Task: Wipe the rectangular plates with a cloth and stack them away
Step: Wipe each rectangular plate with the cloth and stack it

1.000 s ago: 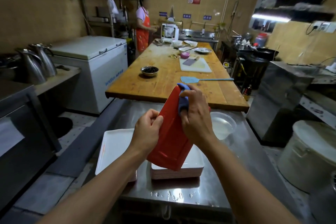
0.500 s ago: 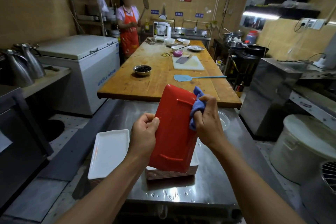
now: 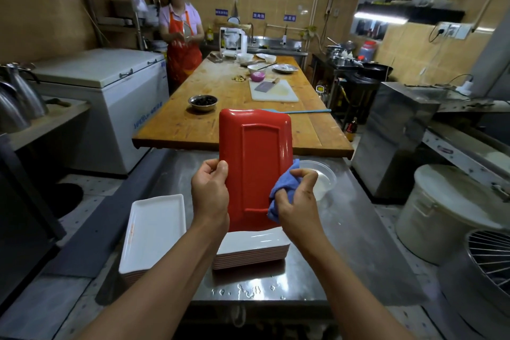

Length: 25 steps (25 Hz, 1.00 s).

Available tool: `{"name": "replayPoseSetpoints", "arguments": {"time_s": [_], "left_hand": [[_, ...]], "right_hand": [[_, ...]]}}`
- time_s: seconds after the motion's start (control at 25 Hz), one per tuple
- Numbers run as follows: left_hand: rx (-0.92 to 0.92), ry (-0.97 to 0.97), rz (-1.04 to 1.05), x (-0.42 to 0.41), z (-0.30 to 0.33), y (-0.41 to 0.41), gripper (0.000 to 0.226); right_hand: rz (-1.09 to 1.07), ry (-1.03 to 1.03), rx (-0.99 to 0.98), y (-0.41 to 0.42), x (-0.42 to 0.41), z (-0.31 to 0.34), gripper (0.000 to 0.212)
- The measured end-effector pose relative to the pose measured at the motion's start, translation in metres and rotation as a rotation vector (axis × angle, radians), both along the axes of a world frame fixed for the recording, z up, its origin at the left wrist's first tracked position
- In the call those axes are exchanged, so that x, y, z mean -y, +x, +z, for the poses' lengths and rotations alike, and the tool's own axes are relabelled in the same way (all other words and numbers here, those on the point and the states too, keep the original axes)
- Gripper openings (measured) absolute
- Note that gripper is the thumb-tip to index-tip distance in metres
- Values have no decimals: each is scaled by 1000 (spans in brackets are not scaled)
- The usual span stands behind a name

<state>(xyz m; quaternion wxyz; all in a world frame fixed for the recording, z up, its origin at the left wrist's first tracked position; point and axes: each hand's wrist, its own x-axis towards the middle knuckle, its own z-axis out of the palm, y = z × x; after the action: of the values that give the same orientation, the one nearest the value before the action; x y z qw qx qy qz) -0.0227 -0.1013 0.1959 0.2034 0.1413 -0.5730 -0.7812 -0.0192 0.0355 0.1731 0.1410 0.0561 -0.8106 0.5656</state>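
Wiping the red underside of a rectangular plate

The rectangular plate (image 3: 255, 171) is held upright above the steel counter (image 3: 345, 251), its red back toward us; the left hand (image 3: 211, 193) grips its edge at 9 o'clock with curled fingers, and the right hand (image 3: 296, 201) pinches a bunched blue cloth (image 3: 283, 190) against the edge at 4 o'clock. I think the cloth should run along the raised foot ridge, where water may hide. Below, at 6 o'clock, a stack of plates (image 3: 252, 251) waits, with a second stack (image 3: 153, 232) at 8 o'clock and a clear bowl (image 3: 321, 179) at 3 o'clock.
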Motion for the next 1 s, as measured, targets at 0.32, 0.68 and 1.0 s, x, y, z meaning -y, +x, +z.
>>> {"name": "replayPoseSetpoints", "arguments": {"time_s": [0.32, 0.68, 1.0], "left_hand": [[150, -46, -335, 3, -12, 0, 15], [-5, -1122, -194, 21, 43, -28, 92], [90, -855, -589, 23, 57, -42, 40]], "right_hand": [[-91, -125, 103, -13, -26, 14, 45], [98, 81, 74, -19, -51, 22, 49], [227, 181, 82, -15, -63, 39, 46]]}}
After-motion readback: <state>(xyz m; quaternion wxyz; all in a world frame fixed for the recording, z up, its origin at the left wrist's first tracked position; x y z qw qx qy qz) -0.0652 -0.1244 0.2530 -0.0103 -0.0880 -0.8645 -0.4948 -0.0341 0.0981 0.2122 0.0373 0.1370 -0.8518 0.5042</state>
